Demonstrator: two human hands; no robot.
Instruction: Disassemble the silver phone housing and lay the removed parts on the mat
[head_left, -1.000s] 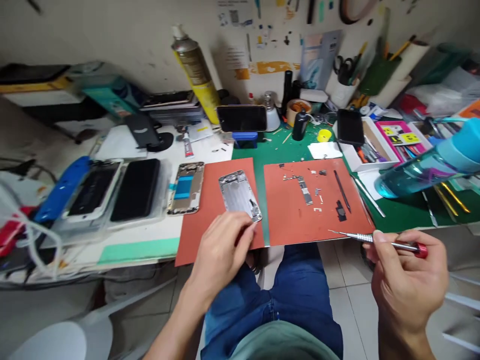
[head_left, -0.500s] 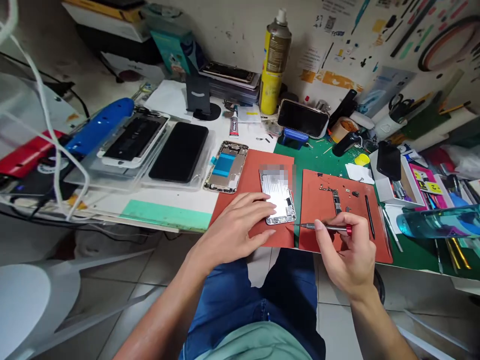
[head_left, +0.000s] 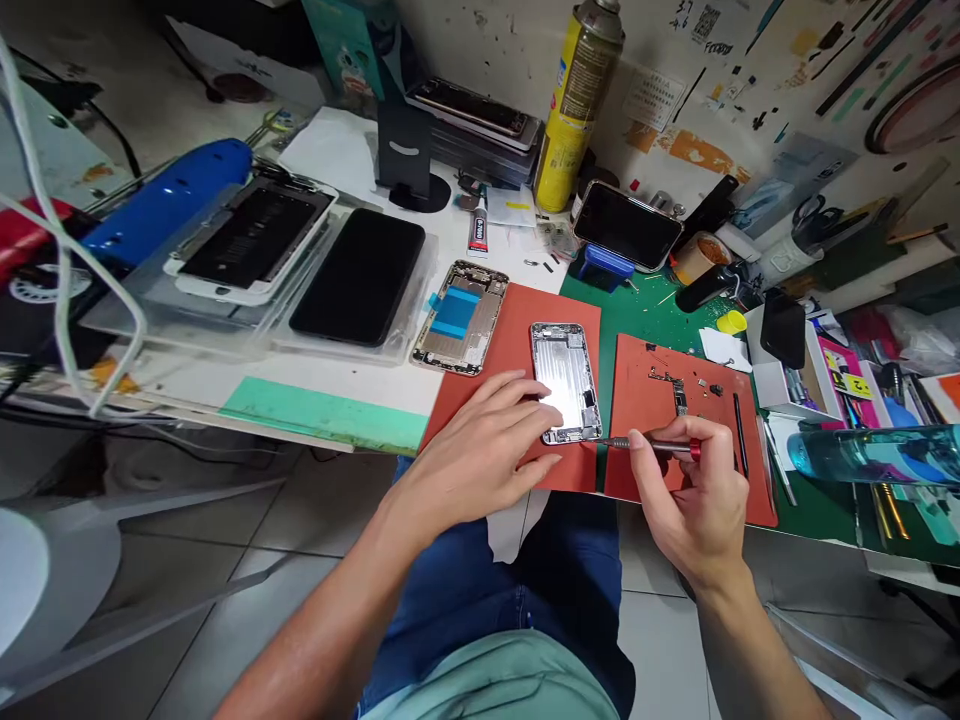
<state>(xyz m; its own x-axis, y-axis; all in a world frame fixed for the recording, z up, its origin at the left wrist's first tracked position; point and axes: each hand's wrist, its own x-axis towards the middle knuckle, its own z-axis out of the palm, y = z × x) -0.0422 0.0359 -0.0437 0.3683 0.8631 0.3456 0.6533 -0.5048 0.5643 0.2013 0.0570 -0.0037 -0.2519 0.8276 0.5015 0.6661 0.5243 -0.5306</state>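
Observation:
A silver phone housing (head_left: 568, 365), open to its inside, lies on the left red mat (head_left: 495, 440). My left hand (head_left: 480, 455) rests flat with outstretched fingers over the housing's lower left side, fingertips on it. My right hand (head_left: 694, 500) is closed around a slim screwdriver (head_left: 619, 443) with a red end cap, between thumb and fingers. The screwdriver's tip is at the housing's bottom edge, near its right corner; exact contact is too small to make out. A loose circuit board (head_left: 679, 396) and small parts lie on the right red mat (head_left: 637, 470).
Left of the mats are another phone housing (head_left: 487, 325) with blue tape, a black phone (head_left: 360, 275) and a white-framed screen (head_left: 255, 235). Behind stand a glue tube (head_left: 478, 225), a yellow spray can (head_left: 574, 110) and a propped phone (head_left: 628, 226). A blue bottle (head_left: 870, 453) lies right.
The screwdriver tip has moved slightly left, from just off the housing's lower right corner to its bottom edge. The left hand stays on the housing. The camera view has shifted.

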